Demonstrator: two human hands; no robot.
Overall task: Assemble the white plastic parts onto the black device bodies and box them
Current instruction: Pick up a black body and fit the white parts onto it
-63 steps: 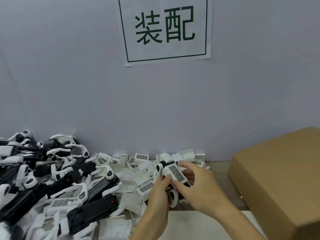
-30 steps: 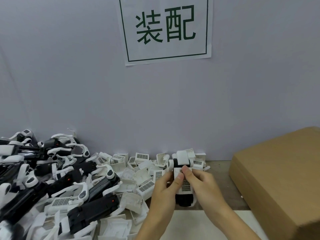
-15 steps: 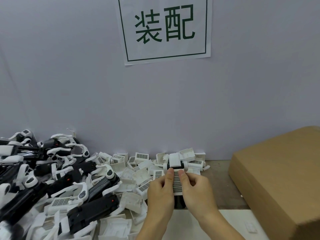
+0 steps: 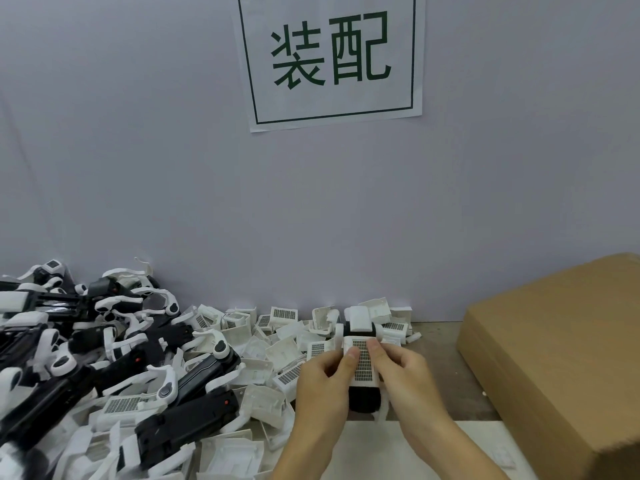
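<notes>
Together, left hand, right hand grip black device body, thumbs apparently pressing white grille part (cardboard box beside)

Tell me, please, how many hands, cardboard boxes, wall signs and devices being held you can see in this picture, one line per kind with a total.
Hands: 2, the left hand and the right hand, both gripping the device
Device being held: 1, the black device body with a white grille part on top
Cardboard boxes: 1, the cardboard box
Wall signs: 1, the paper sign
Total: 5
</notes>
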